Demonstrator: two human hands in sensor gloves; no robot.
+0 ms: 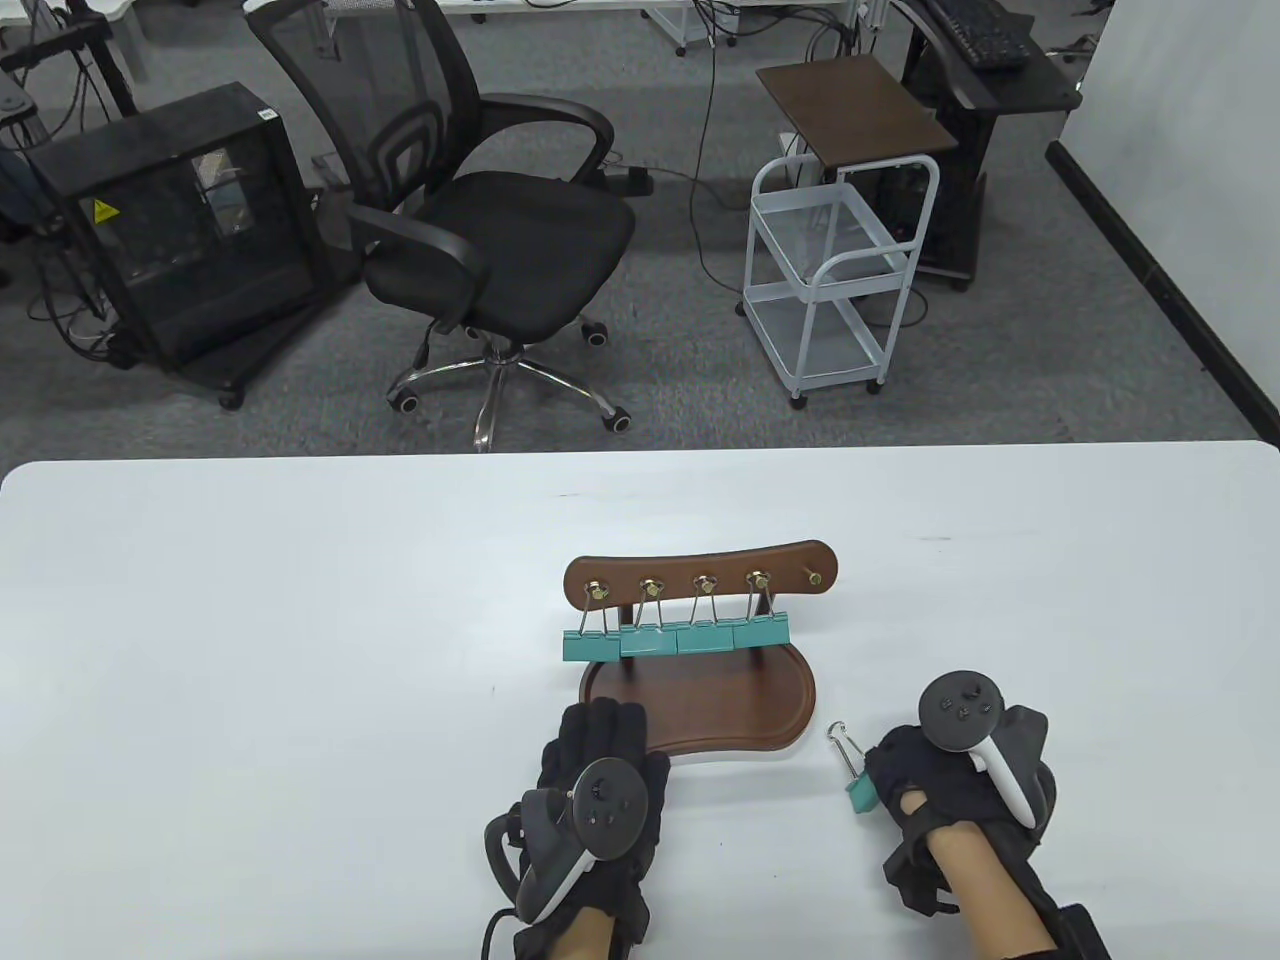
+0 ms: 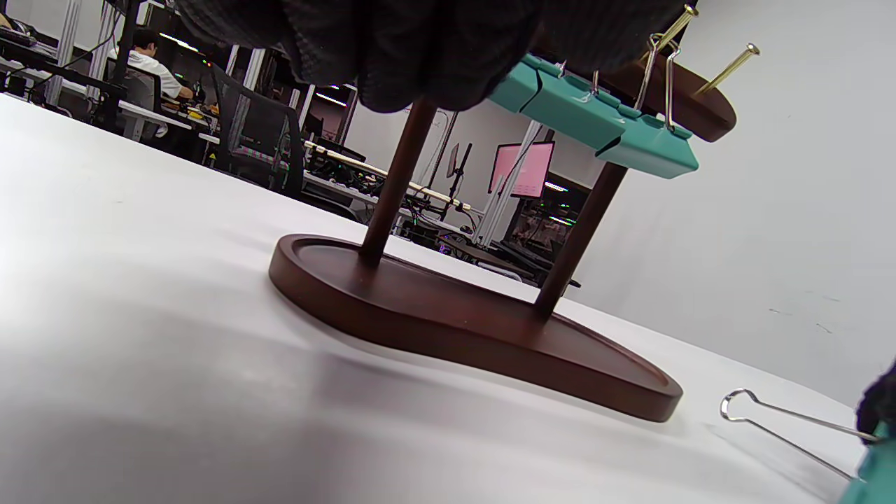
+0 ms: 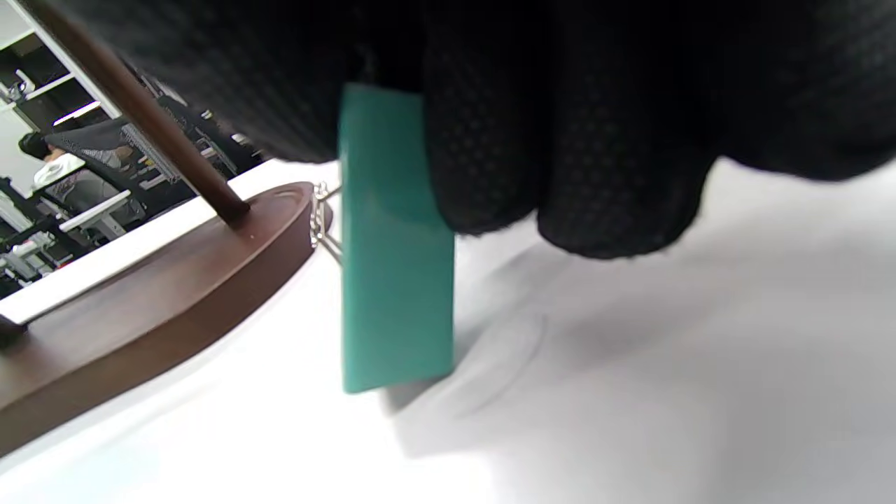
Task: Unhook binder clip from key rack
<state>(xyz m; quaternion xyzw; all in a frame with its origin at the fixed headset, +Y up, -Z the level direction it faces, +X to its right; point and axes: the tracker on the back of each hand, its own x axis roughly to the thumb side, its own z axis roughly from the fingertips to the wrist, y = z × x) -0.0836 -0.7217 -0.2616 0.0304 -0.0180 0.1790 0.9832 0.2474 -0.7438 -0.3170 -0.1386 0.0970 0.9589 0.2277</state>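
Observation:
A brown wooden key rack stands on its tray base. Several teal binder clips hang side by side from its brass hooks, and the rightmost hook is bare. My right hand holds one more teal binder clip right of the base, low over the table, wire handles pointing at the rack. In the right wrist view my fingers pinch this clip. My left hand lies flat and empty, fingertips at the base's front left rim.
The white table spreads wide on both sides of the rack. Beyond its far edge are an office chair, a white trolley and a black cabinet. In the left wrist view the base lies close ahead.

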